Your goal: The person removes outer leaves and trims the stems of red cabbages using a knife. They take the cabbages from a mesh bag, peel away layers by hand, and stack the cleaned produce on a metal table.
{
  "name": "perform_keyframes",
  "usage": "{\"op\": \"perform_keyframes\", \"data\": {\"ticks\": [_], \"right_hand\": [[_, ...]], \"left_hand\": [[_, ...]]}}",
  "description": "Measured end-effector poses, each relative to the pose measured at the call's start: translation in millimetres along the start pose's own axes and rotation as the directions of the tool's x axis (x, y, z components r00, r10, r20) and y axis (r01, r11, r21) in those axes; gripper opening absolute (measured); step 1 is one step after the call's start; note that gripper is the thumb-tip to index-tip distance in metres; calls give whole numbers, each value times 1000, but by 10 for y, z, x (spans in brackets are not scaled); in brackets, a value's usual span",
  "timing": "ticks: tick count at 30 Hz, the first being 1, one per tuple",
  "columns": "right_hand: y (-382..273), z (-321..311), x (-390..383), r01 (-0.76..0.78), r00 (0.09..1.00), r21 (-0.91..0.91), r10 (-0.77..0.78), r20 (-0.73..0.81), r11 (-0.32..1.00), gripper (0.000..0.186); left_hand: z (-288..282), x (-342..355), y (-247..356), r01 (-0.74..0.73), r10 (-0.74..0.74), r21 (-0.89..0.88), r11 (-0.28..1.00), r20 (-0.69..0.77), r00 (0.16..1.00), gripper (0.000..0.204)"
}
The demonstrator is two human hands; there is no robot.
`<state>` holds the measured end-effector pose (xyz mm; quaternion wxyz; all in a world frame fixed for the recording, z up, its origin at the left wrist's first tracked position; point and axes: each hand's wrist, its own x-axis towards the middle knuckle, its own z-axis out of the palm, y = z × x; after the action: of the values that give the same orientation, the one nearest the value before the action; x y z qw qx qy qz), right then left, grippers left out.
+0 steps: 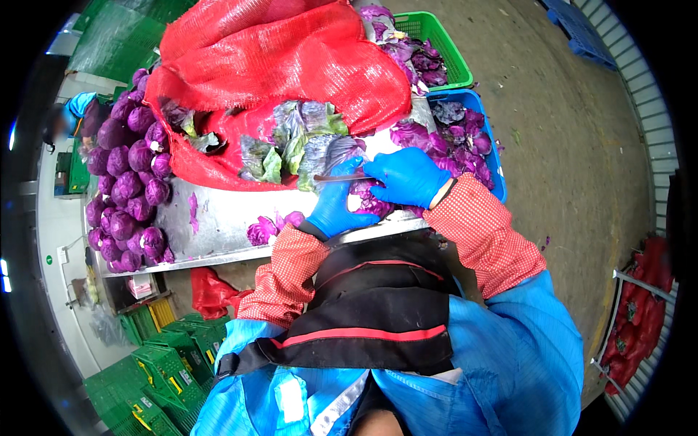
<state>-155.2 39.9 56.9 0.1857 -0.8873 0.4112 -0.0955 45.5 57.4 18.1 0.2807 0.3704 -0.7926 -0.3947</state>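
Observation:
A knife (340, 177) with a narrow blade is gripped in my gloved right hand (411, 177), its blade pointing left across my left hand. My gloved left hand (332, 207) curls around the left side of a red cabbage (369, 201) at the table's near edge. Both gloves are blue. Loose green-purple outer leaves (313, 142) lie just beyond my hands, partly on a red mesh sack (283, 73). Small purple cabbage pieces (265, 229) rest left of my left hand. The knife's handle is hidden inside my right hand.
Several whole red cabbages (127, 174) are piled at the metal table's (207, 221) left end. A blue crate (498, 171) and a green crate (454, 51) with purple leaves stand right. Green crates (156, 378) stack lower left; filled red sacks (640, 320) sit far right. Another person (76, 109) is far left.

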Motion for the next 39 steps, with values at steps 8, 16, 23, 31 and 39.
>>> {"op": "perform_keyframes", "data": {"ticks": [8,16,23,31,39], "right_hand": [[92,48,-26,54,998,46,-53,-35,997,31],[-110,-108,-43,34,996,28,-32,-80,999,32],[-7,91,19,-17,991,-22,14,-133,1000,21],[442,479,16,-486,794,651,606,51,583,26],[202,499,81,-265,825,852,563,-42,451,31]], "left_hand": [[22,-30,23,-33,33,-2,999,12,999,97],[-12,9,111,-47,44,59,997,57,997,90],[33,-5,27,-37,37,-4,999,12,999,93],[39,-21,4,11,-14,-37,999,-80,997,102],[29,-119,-352,82,-121,-333,939,-99,988,100]]}}
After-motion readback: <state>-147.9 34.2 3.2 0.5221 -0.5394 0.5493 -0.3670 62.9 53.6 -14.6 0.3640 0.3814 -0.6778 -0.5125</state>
